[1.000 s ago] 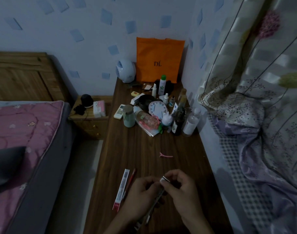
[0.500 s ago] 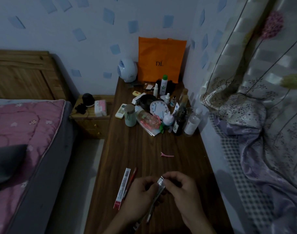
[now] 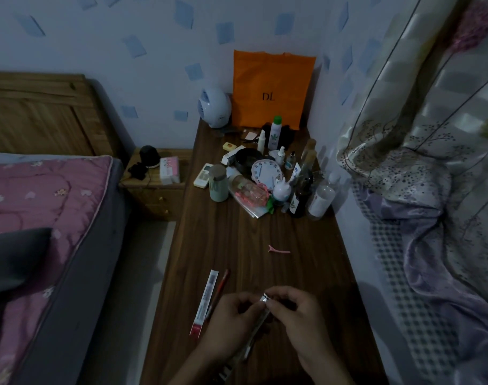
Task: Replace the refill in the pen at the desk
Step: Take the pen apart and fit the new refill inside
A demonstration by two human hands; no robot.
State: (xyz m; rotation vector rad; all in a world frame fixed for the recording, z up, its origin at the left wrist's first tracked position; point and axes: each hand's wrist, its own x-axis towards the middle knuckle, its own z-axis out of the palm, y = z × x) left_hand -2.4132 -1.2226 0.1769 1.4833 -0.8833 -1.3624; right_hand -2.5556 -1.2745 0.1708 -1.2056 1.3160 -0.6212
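Both of my hands hold a long thin refill packet (image 3: 255,330) above the near end of the dark wooden desk (image 3: 237,240). My left hand (image 3: 231,320) grips its middle from the left. My right hand (image 3: 298,315) pinches its white top end between thumb and fingers. The packet slants down toward me between the hands. A red pen (image 3: 219,291) lies on the desk just left of my hands, beside a second flat white refill packet (image 3: 205,301) with a red end.
A pink hair clip (image 3: 278,250) lies mid-desk. Bottles, a round clock (image 3: 265,173), a jar and an orange bag (image 3: 270,90) crowd the far end. A bed with a pink cover (image 3: 43,207) is on the left, curtain and bedding (image 3: 431,190) on the right.
My hands stay on the packet in nearly the same spot. The packet's lower end has swung slightly, and my right fingers have shifted on its top end.
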